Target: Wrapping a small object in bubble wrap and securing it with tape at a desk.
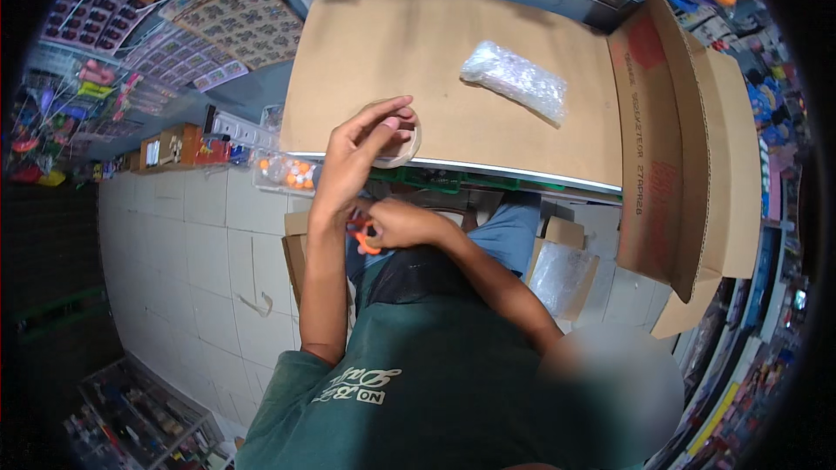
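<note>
My left hand (366,137) is raised over the front edge of the cardboard-covered table (392,32), its fingers curled through a roll of tape (415,147). Below it, close to my lap and left wrist, my right hand (401,223) is closed on the orange handles of scissors (368,243); their blades are hidden. On the table, right of the tape roll and apart from both hands, lies a bubble-wrapped package (516,81), oblong and tilted. What is inside the wrap cannot be made out.
A large open cardboard box (653,143) stands at the table's right end. A clear tub of orange and white balls (287,173) sits by the left front corner. Green trays (431,179) are under the tabletop. Bubble wrap (562,281) lies low at the right. Wire racks surround the table.
</note>
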Motion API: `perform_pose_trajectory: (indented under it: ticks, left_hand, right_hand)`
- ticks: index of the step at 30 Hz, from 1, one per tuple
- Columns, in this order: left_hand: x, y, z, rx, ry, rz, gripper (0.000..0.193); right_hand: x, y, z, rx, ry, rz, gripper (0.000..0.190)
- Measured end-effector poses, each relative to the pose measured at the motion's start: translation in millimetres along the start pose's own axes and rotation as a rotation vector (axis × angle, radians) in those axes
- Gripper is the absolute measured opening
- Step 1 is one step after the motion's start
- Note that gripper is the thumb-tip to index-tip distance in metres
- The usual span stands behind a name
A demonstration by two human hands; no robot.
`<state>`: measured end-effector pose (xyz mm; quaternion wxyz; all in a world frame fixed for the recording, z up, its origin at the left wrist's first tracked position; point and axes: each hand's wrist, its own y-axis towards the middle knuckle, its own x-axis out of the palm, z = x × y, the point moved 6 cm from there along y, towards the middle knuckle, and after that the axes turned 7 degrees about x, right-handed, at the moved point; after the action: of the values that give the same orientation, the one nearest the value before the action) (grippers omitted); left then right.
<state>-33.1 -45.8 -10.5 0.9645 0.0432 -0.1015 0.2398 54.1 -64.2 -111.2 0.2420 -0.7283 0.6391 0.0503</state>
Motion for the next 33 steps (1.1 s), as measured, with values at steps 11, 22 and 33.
perform_pose_trajectory:
  ticks: [11, 22, 33]
  left_hand:
    - [23, 4, 25, -0.011, 0.087, -0.025, 0.035]
    - [59, -12, 39, -0.043, -0.013, -0.248, 0.04]
    - [77, -16, 34, -0.125, -0.073, -0.226, 0.043]
  right_hand:
    - [-176, -255, -23, 0.394, 0.032, 1.052, 0.026]
    - [-274, -258, 45, 0.888, -0.207, 1.006, 0.017]
    - [-233, -240, -29, 0.695, -0.559, 1.275, 0.026]
